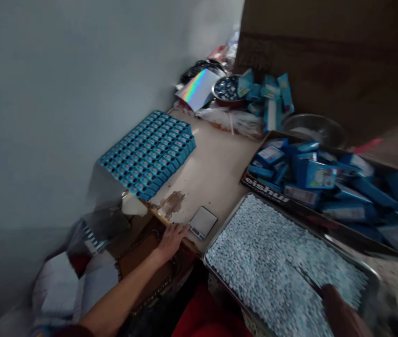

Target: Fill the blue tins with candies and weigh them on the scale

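My left hand (174, 238) lies on the table's front edge with its fingers stretched out, right beside a small digital scale (203, 222). The scale's platform is bare. In my right hand (341, 309), at the lower right, is a thin metal utensil (309, 281). It slants over a large metal tray (225, 286), and its tip meets the pellets; blur hides its exact kind. Small white and pale blue pellets (272, 252) fill the tray. Several rows of small blue boxes with open tops (149, 154) stand packed together at the table's left.
Behind the tray, a black carton (267, 191) holds many blue packets (320, 175). Further back are a bowl of dark blue and white pieces (227, 89), more blue boxes (272, 93), a clear plastic bag (234, 119) and a shiny sheet (200, 89). A wall borders the left.
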A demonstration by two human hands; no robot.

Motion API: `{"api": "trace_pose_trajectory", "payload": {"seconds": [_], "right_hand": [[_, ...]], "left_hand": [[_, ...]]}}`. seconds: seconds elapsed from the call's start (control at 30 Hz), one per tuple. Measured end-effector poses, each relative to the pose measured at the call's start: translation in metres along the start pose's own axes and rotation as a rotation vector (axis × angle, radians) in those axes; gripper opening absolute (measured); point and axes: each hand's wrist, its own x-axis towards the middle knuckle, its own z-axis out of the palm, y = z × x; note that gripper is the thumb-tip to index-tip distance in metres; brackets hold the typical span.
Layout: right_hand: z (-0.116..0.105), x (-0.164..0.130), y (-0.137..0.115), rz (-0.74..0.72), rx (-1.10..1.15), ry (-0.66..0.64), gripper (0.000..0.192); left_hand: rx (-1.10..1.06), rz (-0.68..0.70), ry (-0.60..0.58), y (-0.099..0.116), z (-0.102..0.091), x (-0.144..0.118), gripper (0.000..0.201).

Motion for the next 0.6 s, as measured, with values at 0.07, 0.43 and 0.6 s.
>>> {"api": "trace_pose_trajectory", "payload": {"seconds": [0.07, 0.43, 0.6], "right_hand": [[-0.008, -0.008, -0.029, 0.097, 0.077, 0.018, 0.034], [-0.034, -0.058, -0.005, 0.275, 0.103, -0.021, 0.039], [-0.022, -0.074, 0.020, 0.383, 0.240, 0.002, 0.036]], "left_hand": [[-0.010, 0.078, -0.014, -0.011, -0.004, -0.003, 0.066], [-0.270, 0.356, 0.411, 0.078, -0.113, 0.151, 0.034], [-0.261, 0.445, 0.546, 0.258, -0.223, 0.290, 0.060]]}}
